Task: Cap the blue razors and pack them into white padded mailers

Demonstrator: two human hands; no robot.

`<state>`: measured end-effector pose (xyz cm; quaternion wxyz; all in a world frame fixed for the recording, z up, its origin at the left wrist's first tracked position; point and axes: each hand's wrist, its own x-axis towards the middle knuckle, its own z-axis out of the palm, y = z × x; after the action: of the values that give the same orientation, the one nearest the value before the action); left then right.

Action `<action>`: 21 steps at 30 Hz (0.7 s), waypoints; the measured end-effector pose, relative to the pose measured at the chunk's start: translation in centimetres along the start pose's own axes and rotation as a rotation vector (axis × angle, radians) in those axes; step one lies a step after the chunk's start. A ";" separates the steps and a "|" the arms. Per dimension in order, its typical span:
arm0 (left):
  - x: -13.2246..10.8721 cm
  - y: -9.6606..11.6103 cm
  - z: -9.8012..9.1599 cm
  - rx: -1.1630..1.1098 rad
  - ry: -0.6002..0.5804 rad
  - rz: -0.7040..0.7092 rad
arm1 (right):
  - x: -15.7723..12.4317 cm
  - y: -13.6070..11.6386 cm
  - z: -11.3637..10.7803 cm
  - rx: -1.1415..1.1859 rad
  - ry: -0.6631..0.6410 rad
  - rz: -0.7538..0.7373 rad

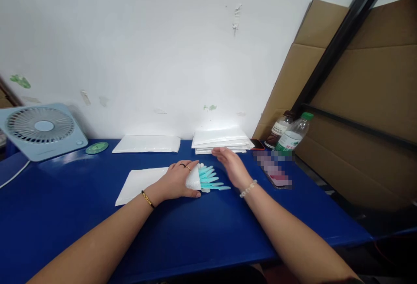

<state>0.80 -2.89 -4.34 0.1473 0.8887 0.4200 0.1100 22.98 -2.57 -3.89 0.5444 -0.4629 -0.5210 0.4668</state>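
Observation:
On the blue table point(195, 232), my left hand point(177, 182) grips the open end of a white padded envelope point(143, 182) lying flat. Several teal plastic sticks point(211, 179) fan out of the envelope's mouth toward the right. My right hand point(233, 164) hovers just right of the sticks with fingers stretched out and flat, holding nothing, its fingertips near a stack of white envelopes point(221, 140) at the wall.
A single white envelope point(146, 144) lies at the back left. A light blue fan point(41, 130) and a green disc point(97, 147) sit far left. Two bottles point(291, 135) and a phone point(258, 145) stand at the right, by leaning cardboard point(365, 101).

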 end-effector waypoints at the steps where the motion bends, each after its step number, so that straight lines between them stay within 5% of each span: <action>1: 0.0 0.0 0.0 -0.004 0.007 -0.007 | -0.1 -0.4 -1.3 -0.185 -0.046 0.015; 5: 0.0 0.2 -0.2 -0.020 0.022 -0.027 | -0.8 -1.6 -5.2 -0.759 -0.423 0.080; 8: 0.7 0.1 -0.4 -0.084 0.038 -0.067 | -1.2 -1.5 -5.5 -0.894 -0.576 0.076; 12: 3.3 -0.2 -1.0 -0.270 0.021 -0.204 | -1.4 -0.7 -4.1 -0.740 -0.562 0.137; 16: 5.8 0.0 -1.1 -0.337 -0.078 -0.229 | -1.3 -0.1 -3.4 -0.702 -0.458 -0.014; 21: 6.2 0.7 -0.5 -0.449 0.103 -0.134 | -0.9 0.0 -4.0 -0.678 -0.390 -0.033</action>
<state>5.02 1.64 -3.18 0.3266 0.7971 0.4500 0.2355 26.94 -3.49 -4.12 0.2589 -0.5105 -0.7468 0.3387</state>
